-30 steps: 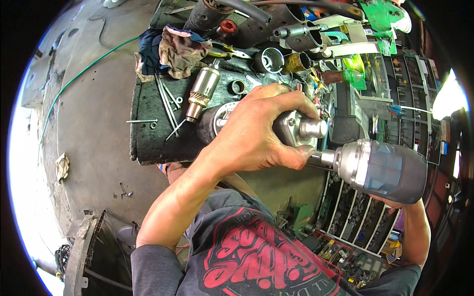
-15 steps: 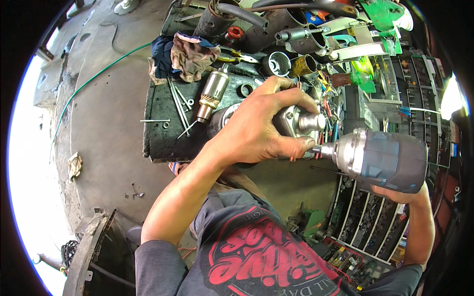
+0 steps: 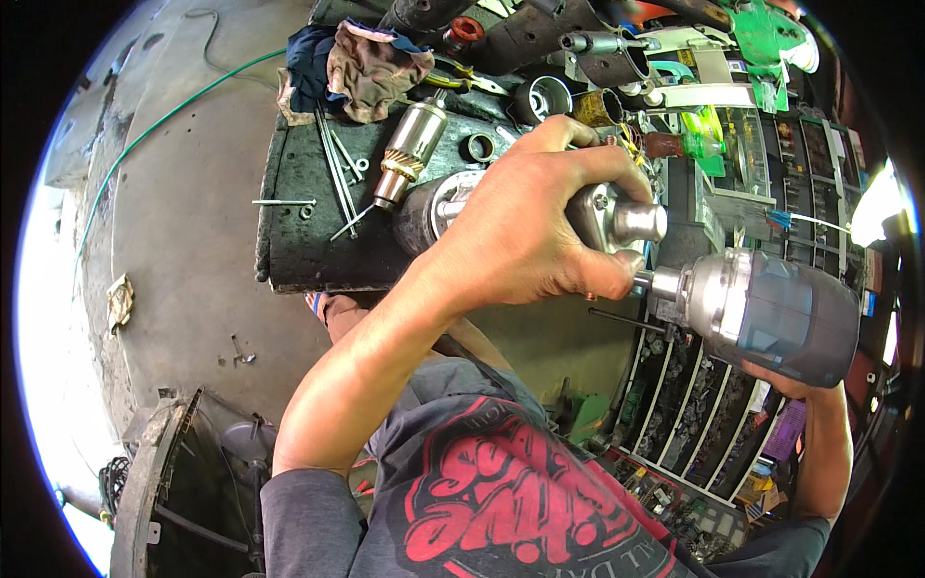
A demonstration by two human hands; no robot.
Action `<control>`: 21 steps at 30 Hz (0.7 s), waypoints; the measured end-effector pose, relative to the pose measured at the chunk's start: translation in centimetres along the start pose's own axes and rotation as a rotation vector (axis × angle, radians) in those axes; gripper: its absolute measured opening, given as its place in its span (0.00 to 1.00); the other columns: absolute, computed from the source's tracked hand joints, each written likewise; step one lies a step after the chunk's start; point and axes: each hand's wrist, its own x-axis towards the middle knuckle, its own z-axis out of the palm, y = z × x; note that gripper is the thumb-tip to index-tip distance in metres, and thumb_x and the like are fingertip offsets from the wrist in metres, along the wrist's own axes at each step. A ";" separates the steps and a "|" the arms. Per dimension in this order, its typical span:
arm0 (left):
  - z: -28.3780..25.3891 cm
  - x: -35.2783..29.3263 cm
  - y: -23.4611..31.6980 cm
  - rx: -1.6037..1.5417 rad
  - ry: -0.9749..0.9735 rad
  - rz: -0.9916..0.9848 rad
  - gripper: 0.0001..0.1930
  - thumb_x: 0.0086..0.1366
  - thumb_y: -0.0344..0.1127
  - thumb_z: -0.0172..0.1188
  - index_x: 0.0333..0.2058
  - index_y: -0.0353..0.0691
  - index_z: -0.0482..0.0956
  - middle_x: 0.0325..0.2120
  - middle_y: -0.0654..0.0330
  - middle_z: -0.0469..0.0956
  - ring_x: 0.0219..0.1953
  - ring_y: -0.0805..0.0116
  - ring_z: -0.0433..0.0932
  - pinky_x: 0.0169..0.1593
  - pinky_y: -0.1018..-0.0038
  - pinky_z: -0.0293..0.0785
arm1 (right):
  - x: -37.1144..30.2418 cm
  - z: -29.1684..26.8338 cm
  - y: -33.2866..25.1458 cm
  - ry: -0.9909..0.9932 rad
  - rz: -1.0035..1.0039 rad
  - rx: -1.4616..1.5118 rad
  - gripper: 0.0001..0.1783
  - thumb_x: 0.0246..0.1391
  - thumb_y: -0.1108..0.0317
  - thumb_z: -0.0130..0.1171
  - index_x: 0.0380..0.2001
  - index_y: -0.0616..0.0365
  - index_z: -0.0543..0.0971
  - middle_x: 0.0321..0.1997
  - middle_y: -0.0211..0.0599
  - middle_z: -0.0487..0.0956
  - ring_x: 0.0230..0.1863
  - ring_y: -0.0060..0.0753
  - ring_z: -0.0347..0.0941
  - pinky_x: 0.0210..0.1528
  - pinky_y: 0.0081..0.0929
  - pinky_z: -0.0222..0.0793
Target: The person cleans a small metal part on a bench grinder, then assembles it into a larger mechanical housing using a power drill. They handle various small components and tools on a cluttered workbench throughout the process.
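My left hand (image 3: 540, 212) is wrapped round a metal motor end housing (image 3: 636, 222) that has a round silver boss. Under the impact driver (image 3: 761, 308), my right hand (image 3: 782, 380) grips its handle; most of its fingers are hidden. The driver's socket tip meets the housing beside my left thumb, though the fastener there cannot be made out. To the left of my hand a dark cylindrical motor body (image 3: 420, 214) lies on the bench. A copper-and-steel armature (image 3: 411, 149) rests past it, with long bolts (image 3: 335, 173) nearby.
Crumpled rags (image 3: 371, 72), yellow-handled pliers (image 3: 472, 79), a small ring (image 3: 479, 147) and a round metal cup (image 3: 541, 99) crowd the black bench (image 3: 299, 255). Shelves of small parts (image 3: 703, 414) stand at the right. A green hose (image 3: 173, 120) crosses the floor.
The view has shifted, so bench objects sit further left and higher. Both hands, the housing and the driver appear slightly further right, with the same grips and the socket tip still at the housing.
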 end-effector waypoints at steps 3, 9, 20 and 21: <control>-0.1 0.0 0.2 0.027 0.004 0.002 0.30 0.40 0.41 0.78 0.47 0.44 0.88 0.47 0.53 0.79 0.53 0.52 0.80 0.62 0.63 0.75 | 1.4 0.0 -0.2 0.038 -0.294 -0.188 0.27 0.48 0.64 0.80 0.53 0.53 0.86 0.53 0.35 0.87 0.53 0.41 0.82 0.59 0.43 0.77; -1.0 0.4 1.3 0.159 -0.015 0.027 0.34 0.45 0.45 0.80 0.55 0.50 0.86 0.61 0.45 0.73 0.64 0.45 0.74 0.69 0.57 0.70 | 4.3 -0.1 -3.1 -0.057 0.037 0.347 0.28 0.44 0.66 0.83 0.51 0.57 0.86 0.49 0.40 0.87 0.48 0.43 0.83 0.53 0.41 0.80; 0.6 -1.5 9.4 0.304 -0.014 0.176 0.30 0.53 0.31 0.77 0.58 0.42 0.84 0.60 0.48 0.78 0.62 0.48 0.78 0.65 0.59 0.75 | -0.8 6.4 -1.5 0.246 0.182 0.763 0.38 0.52 0.53 0.80 0.63 0.56 0.78 0.51 0.36 0.85 0.46 0.35 0.82 0.50 0.41 0.79; 1.9 -1.9 10.4 0.187 -0.029 0.137 0.30 0.56 0.30 0.77 0.59 0.40 0.83 0.60 0.48 0.78 0.61 0.49 0.79 0.63 0.60 0.77 | -1.7 7.5 -1.5 0.322 0.051 0.439 0.38 0.53 0.49 0.79 0.62 0.55 0.78 0.51 0.37 0.85 0.46 0.38 0.82 0.51 0.43 0.79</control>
